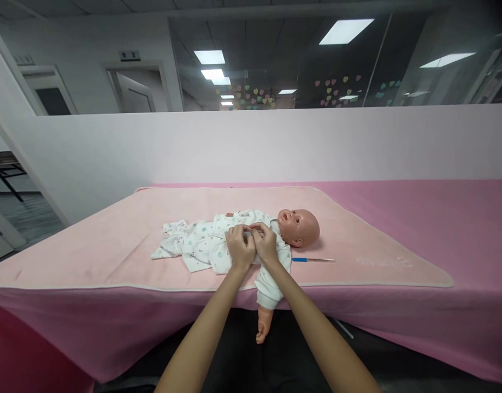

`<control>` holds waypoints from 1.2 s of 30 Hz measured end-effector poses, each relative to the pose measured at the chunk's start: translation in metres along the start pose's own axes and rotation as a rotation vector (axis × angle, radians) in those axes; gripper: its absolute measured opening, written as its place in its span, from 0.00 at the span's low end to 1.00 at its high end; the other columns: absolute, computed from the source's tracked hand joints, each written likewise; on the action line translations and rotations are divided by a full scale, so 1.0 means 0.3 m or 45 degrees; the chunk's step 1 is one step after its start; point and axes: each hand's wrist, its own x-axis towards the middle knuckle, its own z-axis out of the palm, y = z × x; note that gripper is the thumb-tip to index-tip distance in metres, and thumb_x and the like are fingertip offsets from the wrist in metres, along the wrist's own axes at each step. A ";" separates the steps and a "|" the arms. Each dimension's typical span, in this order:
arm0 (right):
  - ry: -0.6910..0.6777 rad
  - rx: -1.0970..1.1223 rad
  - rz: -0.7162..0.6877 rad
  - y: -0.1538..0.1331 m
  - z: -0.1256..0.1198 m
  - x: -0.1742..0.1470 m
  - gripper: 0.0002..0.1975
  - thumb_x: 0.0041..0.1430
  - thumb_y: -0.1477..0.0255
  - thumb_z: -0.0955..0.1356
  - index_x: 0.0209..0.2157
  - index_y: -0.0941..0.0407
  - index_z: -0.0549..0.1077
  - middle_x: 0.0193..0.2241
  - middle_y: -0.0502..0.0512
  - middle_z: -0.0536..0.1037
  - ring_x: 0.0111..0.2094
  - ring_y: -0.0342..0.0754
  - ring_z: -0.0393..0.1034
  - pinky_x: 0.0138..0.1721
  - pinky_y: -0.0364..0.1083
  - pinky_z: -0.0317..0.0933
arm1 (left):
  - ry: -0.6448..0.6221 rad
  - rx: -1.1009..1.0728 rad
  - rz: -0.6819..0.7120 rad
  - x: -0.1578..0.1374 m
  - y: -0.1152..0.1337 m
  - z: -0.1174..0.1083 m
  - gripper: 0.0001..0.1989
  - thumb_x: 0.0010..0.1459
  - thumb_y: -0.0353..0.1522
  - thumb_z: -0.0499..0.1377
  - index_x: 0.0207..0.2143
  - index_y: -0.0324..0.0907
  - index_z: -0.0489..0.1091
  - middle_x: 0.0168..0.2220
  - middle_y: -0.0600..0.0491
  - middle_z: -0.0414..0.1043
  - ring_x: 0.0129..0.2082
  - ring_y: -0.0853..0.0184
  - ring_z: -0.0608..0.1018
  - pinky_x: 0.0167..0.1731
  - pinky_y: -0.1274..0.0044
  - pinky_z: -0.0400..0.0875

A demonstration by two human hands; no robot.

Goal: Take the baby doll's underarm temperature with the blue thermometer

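A baby doll (302, 226) lies on its back across the pink mat, head to the right. It wears a white patterned baby outfit (201, 243). Over the doll's chest, my left hand (240, 245) and my right hand (265, 243) meet with fingertips close together. Both are closed in a pinch at the front of the outfit, seemingly on its fabric; the exact spot between the fingers is hidden. One doll arm (265, 322) hangs over the table's front edge between my forearms. Right of the doll's shoulder lies a thin stick with a blue handle (300, 260).
The peach-pink mat (123, 240) covers much of a table draped in a darker pink cloth (472, 234). A white half wall (275, 144) with glass above stands behind the table. Dark red material (25, 355) shows at the lower left.
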 end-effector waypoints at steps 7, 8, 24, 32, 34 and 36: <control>-0.013 0.038 0.022 0.011 -0.003 0.005 0.13 0.43 0.77 0.59 0.29 0.57 0.72 0.24 0.50 0.74 0.21 0.42 0.65 0.23 0.40 0.61 | 0.034 -0.145 -0.015 -0.003 -0.004 0.003 0.08 0.49 0.25 0.48 0.31 0.43 0.62 0.32 0.52 0.68 0.35 0.65 0.70 0.37 0.72 0.64; -0.020 0.038 0.019 0.012 -0.004 0.004 0.13 0.42 0.77 0.59 0.30 0.57 0.72 0.24 0.50 0.74 0.21 0.42 0.65 0.23 0.40 0.61 | 0.041 -0.176 -0.027 -0.003 -0.005 0.005 0.07 0.49 0.26 0.48 0.32 0.43 0.61 0.32 0.52 0.68 0.35 0.65 0.70 0.36 0.72 0.65; -0.025 0.018 0.026 0.015 0.000 0.005 0.10 0.45 0.76 0.61 0.30 0.59 0.71 0.25 0.52 0.75 0.22 0.42 0.67 0.22 0.39 0.61 | 0.065 -0.204 -0.021 -0.007 -0.011 0.019 0.05 0.50 0.25 0.48 0.27 0.43 0.59 0.27 0.54 0.63 0.30 0.67 0.67 0.33 0.74 0.63; 0.027 0.091 0.043 0.027 0.005 0.010 0.07 0.49 0.72 0.64 0.30 0.58 0.71 0.29 0.54 0.76 0.28 0.45 0.72 0.28 0.41 0.65 | 0.103 -0.070 -0.029 0.002 0.000 0.010 0.07 0.52 0.27 0.50 0.35 0.42 0.63 0.33 0.50 0.68 0.36 0.63 0.68 0.39 0.71 0.62; 0.033 0.099 0.038 0.032 0.006 0.011 0.07 0.50 0.71 0.64 0.30 0.58 0.71 0.30 0.54 0.76 0.28 0.45 0.72 0.29 0.42 0.66 | 0.080 -0.039 -0.037 0.002 0.001 0.008 0.10 0.53 0.27 0.50 0.38 0.42 0.64 0.37 0.50 0.70 0.39 0.62 0.68 0.41 0.70 0.61; 0.029 0.092 0.026 0.036 0.006 0.012 0.07 0.50 0.71 0.63 0.31 0.58 0.71 0.30 0.54 0.76 0.28 0.44 0.72 0.30 0.42 0.66 | 0.054 -0.024 -0.042 0.003 0.001 0.008 0.10 0.53 0.28 0.50 0.39 0.42 0.65 0.37 0.50 0.70 0.40 0.62 0.69 0.43 0.69 0.60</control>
